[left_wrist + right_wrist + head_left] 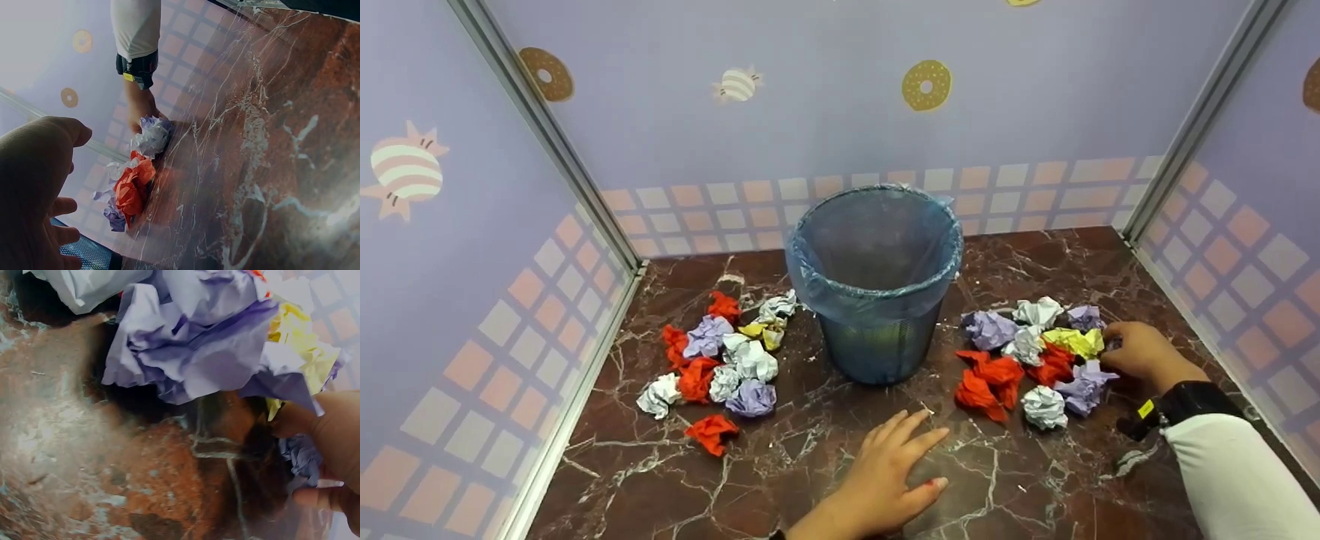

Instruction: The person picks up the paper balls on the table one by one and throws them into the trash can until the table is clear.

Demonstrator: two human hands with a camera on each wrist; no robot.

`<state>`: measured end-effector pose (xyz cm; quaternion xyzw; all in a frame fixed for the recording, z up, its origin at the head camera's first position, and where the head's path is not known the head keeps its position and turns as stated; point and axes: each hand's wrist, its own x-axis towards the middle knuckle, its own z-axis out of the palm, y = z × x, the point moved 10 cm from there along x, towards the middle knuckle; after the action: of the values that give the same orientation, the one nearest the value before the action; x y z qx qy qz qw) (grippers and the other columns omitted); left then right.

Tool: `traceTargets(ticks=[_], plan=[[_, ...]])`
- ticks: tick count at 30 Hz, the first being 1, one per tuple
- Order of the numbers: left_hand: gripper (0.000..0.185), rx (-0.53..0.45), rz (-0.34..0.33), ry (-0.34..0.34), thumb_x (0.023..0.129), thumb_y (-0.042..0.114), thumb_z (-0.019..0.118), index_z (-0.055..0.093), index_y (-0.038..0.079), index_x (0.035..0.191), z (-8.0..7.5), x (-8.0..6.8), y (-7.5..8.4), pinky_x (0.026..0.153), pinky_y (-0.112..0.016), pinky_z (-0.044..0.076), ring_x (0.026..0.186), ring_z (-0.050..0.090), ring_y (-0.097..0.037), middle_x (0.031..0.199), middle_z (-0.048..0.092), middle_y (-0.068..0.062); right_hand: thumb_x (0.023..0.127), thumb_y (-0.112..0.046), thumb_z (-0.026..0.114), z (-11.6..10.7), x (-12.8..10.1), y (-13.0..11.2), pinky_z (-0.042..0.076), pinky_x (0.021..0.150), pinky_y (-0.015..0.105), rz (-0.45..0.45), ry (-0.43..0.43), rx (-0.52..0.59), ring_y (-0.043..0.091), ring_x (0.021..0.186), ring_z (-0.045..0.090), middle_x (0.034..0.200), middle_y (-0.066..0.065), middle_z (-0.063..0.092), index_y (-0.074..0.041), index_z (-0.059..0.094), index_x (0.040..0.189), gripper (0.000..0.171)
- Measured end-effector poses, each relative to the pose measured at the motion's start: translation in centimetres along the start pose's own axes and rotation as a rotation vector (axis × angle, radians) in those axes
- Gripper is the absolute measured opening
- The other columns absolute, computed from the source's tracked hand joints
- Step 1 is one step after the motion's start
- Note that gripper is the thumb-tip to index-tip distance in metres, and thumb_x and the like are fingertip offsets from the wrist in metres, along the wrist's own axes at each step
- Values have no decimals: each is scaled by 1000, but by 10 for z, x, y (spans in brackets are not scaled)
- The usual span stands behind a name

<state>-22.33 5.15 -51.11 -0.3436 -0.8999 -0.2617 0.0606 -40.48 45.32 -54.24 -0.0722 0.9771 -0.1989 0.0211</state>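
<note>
At the right of the head view my right hand pinches a crumpled purple paper ball, mostly hidden behind the fingers. Beside it lie a yellow paper ball and a larger purple paper ball. White, red and purple paper balls make up the rest of this right-hand pile. My left hand is at the front middle with fingers spread, holding nothing. Whether it touches the table cannot be told. Behind it stands a mesh waste bin lined with a blue bag; something yellowish shows faintly through its side.
Left of the bin lies a second pile of crumpled paper, with a red ball nearest the front. Patterned panels enclose the dark marbled table at the back and both sides, with metal posts in the corners.
</note>
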Motion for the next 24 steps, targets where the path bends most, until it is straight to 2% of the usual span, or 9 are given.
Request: traceTargets(ticks=[8, 19, 24], plan=[[59, -16, -1, -8, 90, 53, 58, 40, 41, 145, 0, 0, 0, 102, -60, 38, 139, 36, -31, 155, 33, 4, 75, -16, 72, 1, -3, 6, 47, 69, 50, 36, 25, 9, 37, 79, 59, 88, 20, 65, -2, 62, 91, 23], [59, -16, -4, -6, 90, 53, 58, 41, 40, 145, 0, -1, -1, 103, -59, 38, 139, 36, -31, 155, 33, 3, 73, -16, 73, -1, -5, 7, 42, 60, 38, 33, 40, 8, 28, 69, 54, 74, 8, 61, -6, 60, 81, 18], [60, -27, -5, -8, 90, 54, 58, 40, 40, 146, 1, -2, -2, 103, -60, 37, 139, 36, -33, 156, 32, 3, 73, -16, 75, -2, -10, 3, 40, 59, 34, 24, 19, 25, 25, 67, 52, 73, 5, 60, -7, 60, 82, 19]])
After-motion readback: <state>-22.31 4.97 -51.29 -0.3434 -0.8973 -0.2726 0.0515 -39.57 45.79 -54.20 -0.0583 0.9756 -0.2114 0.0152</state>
